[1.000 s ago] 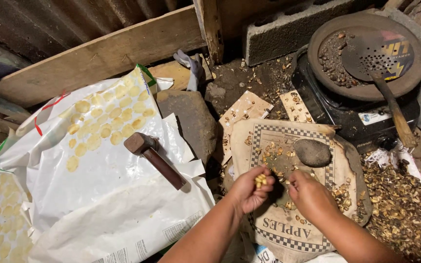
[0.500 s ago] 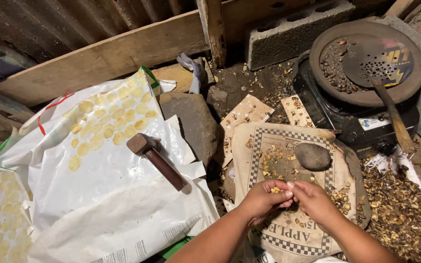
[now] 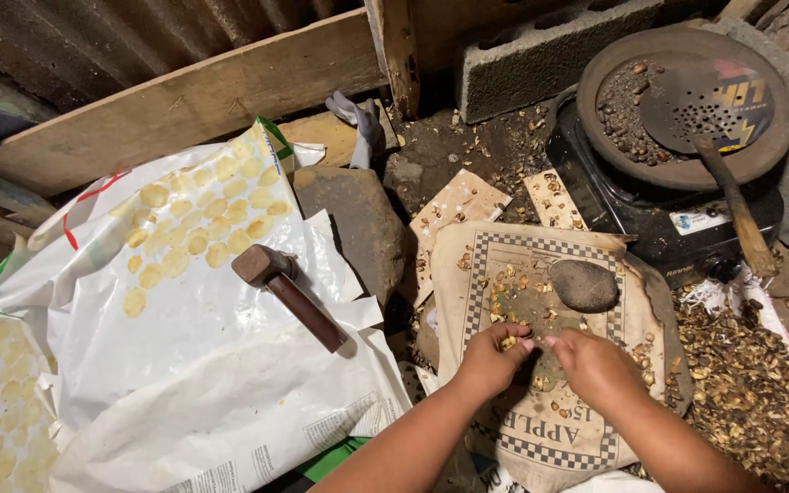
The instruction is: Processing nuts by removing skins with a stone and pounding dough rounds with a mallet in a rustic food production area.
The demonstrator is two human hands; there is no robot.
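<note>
Left hand (image 3: 489, 358) at lower centre, fingers pinched on small pale nut kernel (image 3: 508, 343). Right hand (image 3: 593, 363) just beside, fingertips nearly touching kernel from right, grasp unclear. Both over shell-strewn cardboard sheet (image 3: 468, 283); grey stone (image 3: 583, 285) lies near, above right hand.

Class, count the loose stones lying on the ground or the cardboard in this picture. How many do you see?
2: a large grey stone beside the white sack, and a small oval stone on the cardboard above the hands. Others may be hidden under the shells.
</note>
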